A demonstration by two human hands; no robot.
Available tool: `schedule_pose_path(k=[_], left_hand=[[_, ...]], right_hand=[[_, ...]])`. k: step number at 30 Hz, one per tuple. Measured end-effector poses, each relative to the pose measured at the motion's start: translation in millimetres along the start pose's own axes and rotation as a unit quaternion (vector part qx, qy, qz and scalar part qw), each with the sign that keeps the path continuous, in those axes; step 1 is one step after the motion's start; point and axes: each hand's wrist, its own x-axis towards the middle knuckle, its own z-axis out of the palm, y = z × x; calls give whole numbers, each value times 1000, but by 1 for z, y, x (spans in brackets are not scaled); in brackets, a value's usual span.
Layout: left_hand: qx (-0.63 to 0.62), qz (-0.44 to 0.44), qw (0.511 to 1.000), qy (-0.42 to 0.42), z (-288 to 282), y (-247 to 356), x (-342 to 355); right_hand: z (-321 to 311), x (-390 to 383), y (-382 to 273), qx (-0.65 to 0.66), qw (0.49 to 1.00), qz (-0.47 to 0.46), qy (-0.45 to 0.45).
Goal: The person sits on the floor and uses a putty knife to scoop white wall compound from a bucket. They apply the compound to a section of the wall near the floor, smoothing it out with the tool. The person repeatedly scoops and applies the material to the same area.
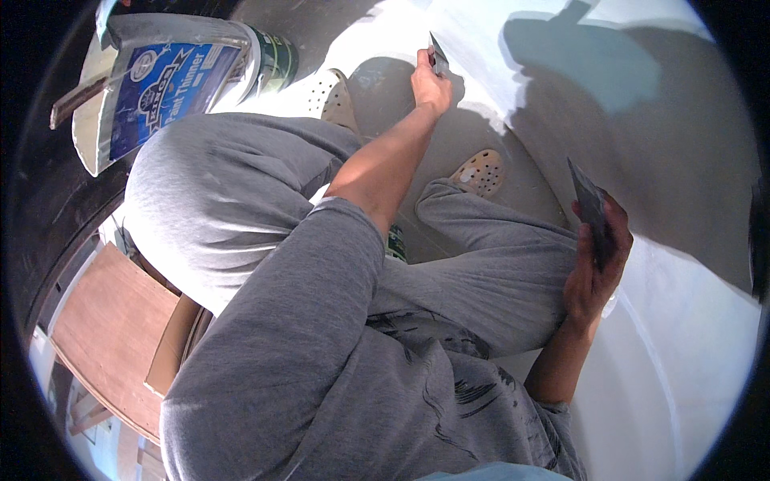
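My left hand [431, 88] reaches out over the floor near the wall, fingers closed around a small putty knife [439, 58] whose dark blade points away from me. Beside my right knee, my right hand [600, 260] grips a wider putty knife [590, 202], its dark flat blade tilted up and away. The handles are mostly covered by my fingers. In front of both hands rises a smooth pale wall [658, 152], with shadows across it. Neither blade appears to touch the wall.
A cut-open blue and white tin [172, 92] with a wooden stick [79, 103] sits at the upper left by a green-and-white bucket [275, 60]. Brown boards [112, 321] lie at the lower left. My feet, in beige clogs [481, 172], rest on the grey floor [385, 96].
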Motion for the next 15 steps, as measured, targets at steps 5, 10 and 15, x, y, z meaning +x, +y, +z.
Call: schedule_pose_path(k=[5, 10, 15], left_hand=[[-14, 4, 1000, -11, 10, -3, -10], [-12, -16, 999, -36, 23, 7, -25], [-33, 19, 998, -47, 46, -7, -59]], right_hand=[[-2, -3, 4, 2, 1000, -3, 4], [-5, -7, 5, 1, 1000, 4, 15], [-9, -12, 11, -16, 1000, -1, 9]])
